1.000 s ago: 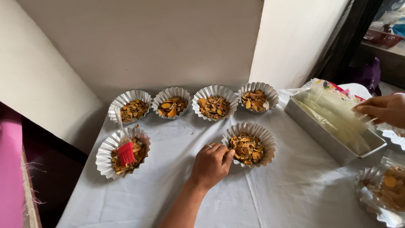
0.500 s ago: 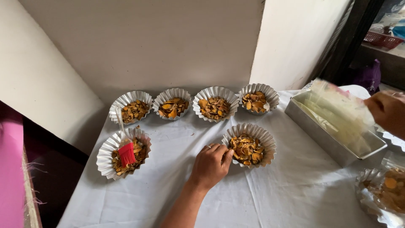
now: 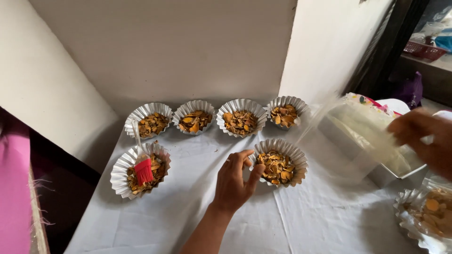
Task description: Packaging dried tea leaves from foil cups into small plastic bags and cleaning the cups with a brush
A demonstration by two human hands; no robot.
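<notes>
My left hand (image 3: pixel 237 181) grips the near-left rim of a fluted foil cup (image 3: pixel 278 161) filled with orange-brown dried pieces, in the middle of the white cloth. My right hand (image 3: pixel 423 139) at the right edge holds a clear plastic bag (image 3: pixel 360 134) and lifts it, blurred, above a rectangular metal tray (image 3: pixel 386 175). Several more filled foil cups (image 3: pixel 241 117) stand in a row by the wall. Another foil cup (image 3: pixel 140 169) at the left has a red silicone brush (image 3: pixel 142 170) lying in it.
A white cloth (image 3: pixel 197 211) covers the table against a white wall. At the lower right stands another foil cup (image 3: pixel 428 217) with orange pieces. A dark doorway with shelves lies at the upper right. A pink fabric edge (image 3: pixel 14 197) hangs at the far left.
My right hand has pulled the plastic bag up and toward the left over the tray. My left hand has opened a little and closed on the cup's rim.
</notes>
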